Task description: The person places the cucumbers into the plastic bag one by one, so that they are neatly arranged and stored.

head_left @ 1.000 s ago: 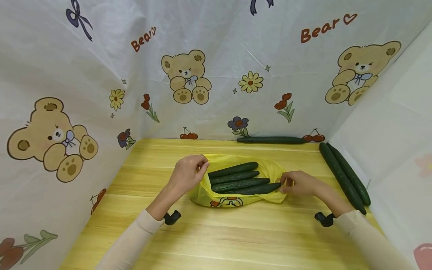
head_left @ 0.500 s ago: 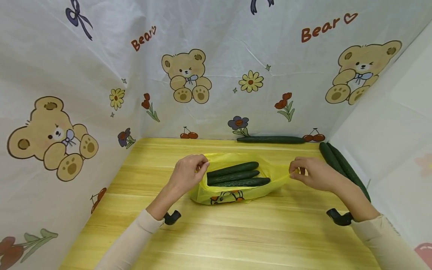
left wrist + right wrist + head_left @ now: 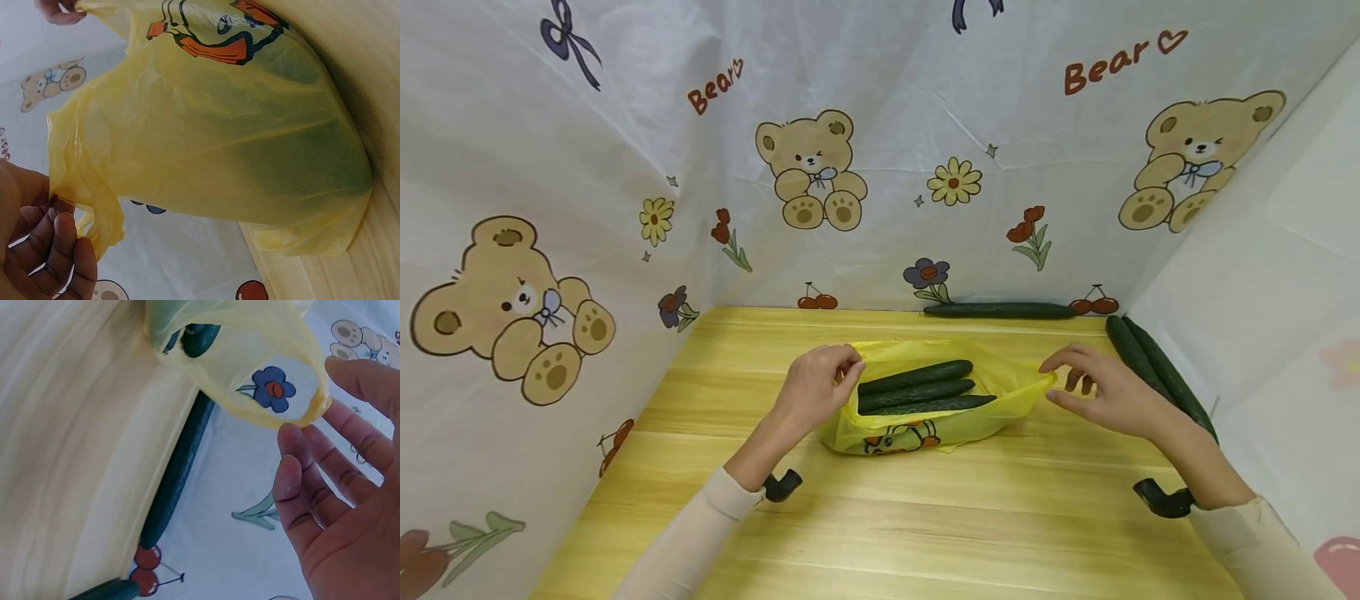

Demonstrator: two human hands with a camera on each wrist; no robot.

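A yellow plastic bag (image 3: pixel 970 429) with a printed cartoon lies on the table, its mouth spread wide. Several dark green cucumbers (image 3: pixel 916 389) lie side by side inside. My left hand (image 3: pixel 820 382) pinches the left side of the bag's rim; in the left wrist view its thumb and fingers (image 3: pixel 62 250) are on the crumpled yellow film. At the opposite corner, my right hand (image 3: pixel 1097 387) has its thumb and fingers spread apart. The bag's rim (image 3: pixel 250 419) stands right at its fingertips in the right wrist view, not gripped.
One cucumber (image 3: pixel 1000 311) lies along the back edge of the wooden table (image 3: pixel 887 525). Two more cucumbers (image 3: pixel 1172 379) lie by the right wall, partly behind the right hand. Bear-print cloth (image 3: pixel 880 208) hangs behind and at the left.
My right hand took the rim's right side, drew it outward and up, and has now loosened its fingers. The frontmost cucumber dropped from sight behind the raised rim. My left hand stayed put.
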